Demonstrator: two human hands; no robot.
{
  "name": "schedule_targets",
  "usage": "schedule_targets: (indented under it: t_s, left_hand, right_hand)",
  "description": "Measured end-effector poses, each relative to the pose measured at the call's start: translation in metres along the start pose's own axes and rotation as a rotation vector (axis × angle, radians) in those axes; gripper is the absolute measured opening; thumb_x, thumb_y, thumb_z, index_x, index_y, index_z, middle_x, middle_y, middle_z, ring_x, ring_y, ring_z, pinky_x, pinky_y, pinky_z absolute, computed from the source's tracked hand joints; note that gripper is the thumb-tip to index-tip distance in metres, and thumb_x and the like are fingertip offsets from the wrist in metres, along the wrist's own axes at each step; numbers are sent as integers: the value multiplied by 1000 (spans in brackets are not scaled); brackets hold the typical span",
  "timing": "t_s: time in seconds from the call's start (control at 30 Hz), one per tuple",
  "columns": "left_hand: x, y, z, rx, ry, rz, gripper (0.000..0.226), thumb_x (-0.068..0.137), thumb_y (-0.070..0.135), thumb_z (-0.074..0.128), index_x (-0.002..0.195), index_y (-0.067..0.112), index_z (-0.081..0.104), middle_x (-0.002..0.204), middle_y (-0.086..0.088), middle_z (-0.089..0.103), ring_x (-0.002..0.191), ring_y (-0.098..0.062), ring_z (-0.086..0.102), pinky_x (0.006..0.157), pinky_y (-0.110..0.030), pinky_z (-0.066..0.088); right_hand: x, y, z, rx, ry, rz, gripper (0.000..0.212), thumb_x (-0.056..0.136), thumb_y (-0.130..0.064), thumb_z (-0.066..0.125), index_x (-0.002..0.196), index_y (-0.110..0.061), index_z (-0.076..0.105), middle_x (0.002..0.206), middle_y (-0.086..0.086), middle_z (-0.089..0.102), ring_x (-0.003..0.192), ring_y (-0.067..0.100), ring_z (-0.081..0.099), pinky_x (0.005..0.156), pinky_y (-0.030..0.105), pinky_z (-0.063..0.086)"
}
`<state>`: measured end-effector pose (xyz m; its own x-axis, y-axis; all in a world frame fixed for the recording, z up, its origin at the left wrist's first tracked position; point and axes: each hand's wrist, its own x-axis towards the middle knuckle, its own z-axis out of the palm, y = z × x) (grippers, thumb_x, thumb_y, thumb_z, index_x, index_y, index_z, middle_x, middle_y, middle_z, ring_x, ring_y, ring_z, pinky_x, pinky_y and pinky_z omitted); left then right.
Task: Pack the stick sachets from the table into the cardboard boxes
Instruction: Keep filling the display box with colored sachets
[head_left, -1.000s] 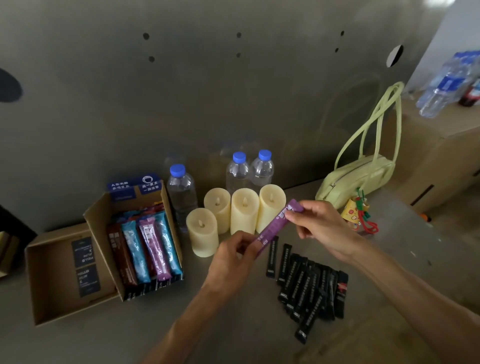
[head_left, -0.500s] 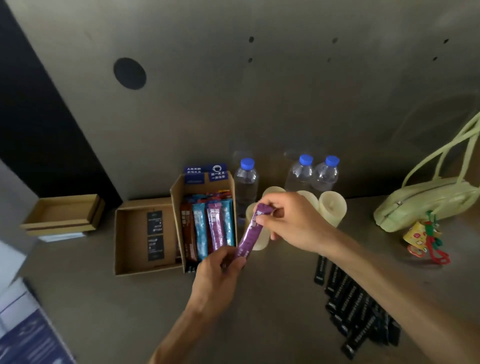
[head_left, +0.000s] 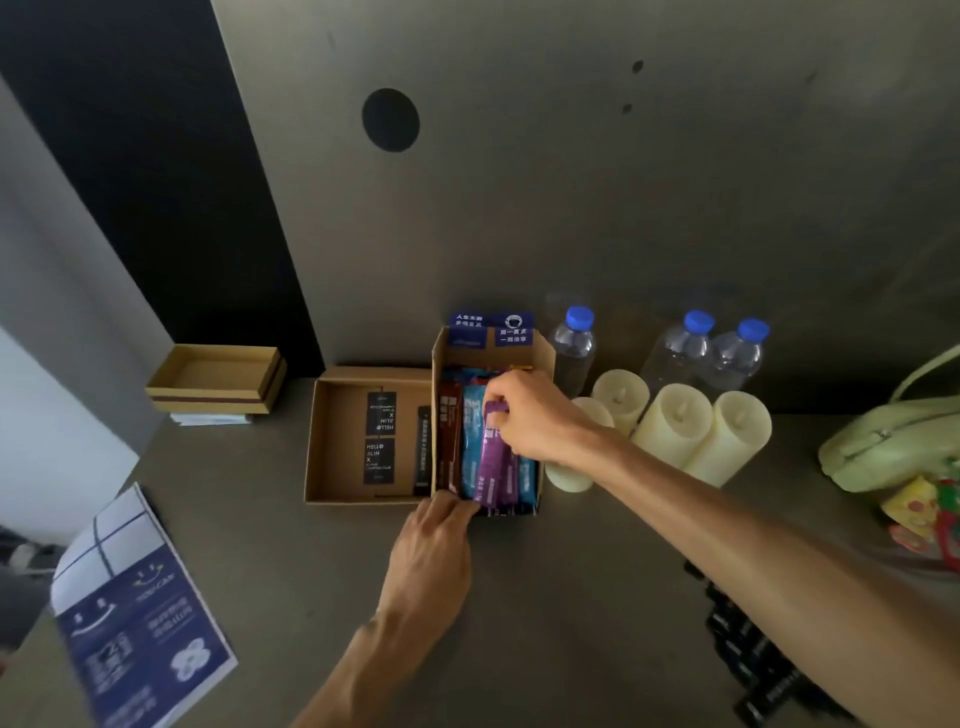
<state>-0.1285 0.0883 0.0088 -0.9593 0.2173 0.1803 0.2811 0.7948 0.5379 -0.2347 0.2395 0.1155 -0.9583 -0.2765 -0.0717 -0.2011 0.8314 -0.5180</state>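
Note:
A purple stick sachet (head_left: 492, 457) lies over the row of brown and blue sachets in the right cardboard box (head_left: 543, 358). My right hand (head_left: 535, 415) pinches the sachet's far end, and my left hand (head_left: 434, 540) holds its near end at the box's front edge. The left cardboard box (head_left: 332, 436) is open, with black labels and one dark sachet along its right wall. A pile of black stick sachets (head_left: 748, 670) lies on the table at the lower right, partly hidden by my right forearm.
Three water bottles (head_left: 675, 353) and several cream candles (head_left: 701, 431) stand right of the boxes. A pale green handbag (head_left: 893, 447) with a colourful charm is at far right. A shallow tray (head_left: 218, 376) sits at back left, a blue-and-white leaflet (head_left: 135, 623) at front left.
Both hands carried the purple sachet left from above the black pile and lowered it onto the sachets in the right box. The camera swung left.

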Motion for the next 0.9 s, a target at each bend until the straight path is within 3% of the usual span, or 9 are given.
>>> schedule_targets:
  t_s: [0.1,0.27,0.5,0.73,0.9]
  left_hand:
    - [10,4,-2,-6,-70,51,46,97,6,51,140,22,48,136,5,47,127,-14,47,102,-28,48]
    - [32,7,-1,39,-102,144,42,93,2,55,131,18,56,129,3,48,121,-15,49,102,-32,48]
    - [44,7,1,82,-130,171,39,93,4,54,129,16,58,127,2,49,117,-15,49,106,-31,43]
    - [44,8,-1,57,-128,156,35,95,6,53,129,15,58,128,2,49,120,-14,48,106,-32,44]
    - [36,10,-11,-19,-44,111,19,98,12,50,112,13,62,114,2,54,105,-11,54,90,-26,52]
  right_hand:
    - [4,0,3,-36,21,-11,10,98,-19,62,106,-14,66,114,6,67,102,19,66,83,35,59]
    - [4,-4,6,-290,89,-101,29,95,-22,67,122,-15,59,121,6,57,103,23,65,84,38,57]
    - [5,1,15,-491,197,-161,45,92,-19,71,132,-16,50,126,10,47,86,28,71,67,37,57]
    - [0,-2,15,-455,209,-161,47,93,-22,71,133,-14,49,132,11,46,91,26,71,73,37,61]
    - [-23,-5,1,-184,239,-175,37,99,-19,61,135,-18,53,131,2,50,106,18,65,83,37,60]
